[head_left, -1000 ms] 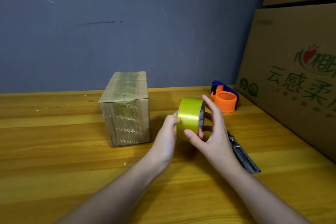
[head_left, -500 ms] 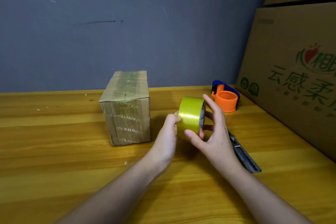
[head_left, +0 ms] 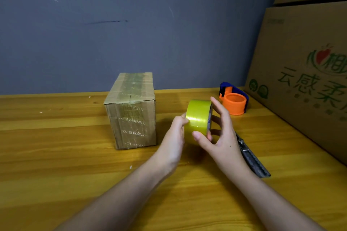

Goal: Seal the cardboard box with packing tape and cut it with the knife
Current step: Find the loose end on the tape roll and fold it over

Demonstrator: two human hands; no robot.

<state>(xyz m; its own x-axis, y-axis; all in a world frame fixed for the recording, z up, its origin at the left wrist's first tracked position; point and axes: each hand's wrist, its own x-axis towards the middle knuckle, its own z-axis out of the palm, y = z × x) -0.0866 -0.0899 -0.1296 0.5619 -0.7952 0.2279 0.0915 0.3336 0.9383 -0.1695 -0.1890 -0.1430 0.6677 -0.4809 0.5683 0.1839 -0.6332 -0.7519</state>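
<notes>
Your right grip [head_left: 218, 137] is clamped on the tape roll [head_left: 199, 118]; your left grip [head_left: 173, 137] pinches its face; cardboard box [head_left: 131, 112] at 9 o'clock, knife [head_left: 251, 157] at 4 on the bench [head_left: 56, 165]

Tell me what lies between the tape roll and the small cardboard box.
Nothing visible. The tape roll, held by the left hand and right hand, sits right of the cardboard box, with only bare table between. The knife lies on the far side.
</notes>
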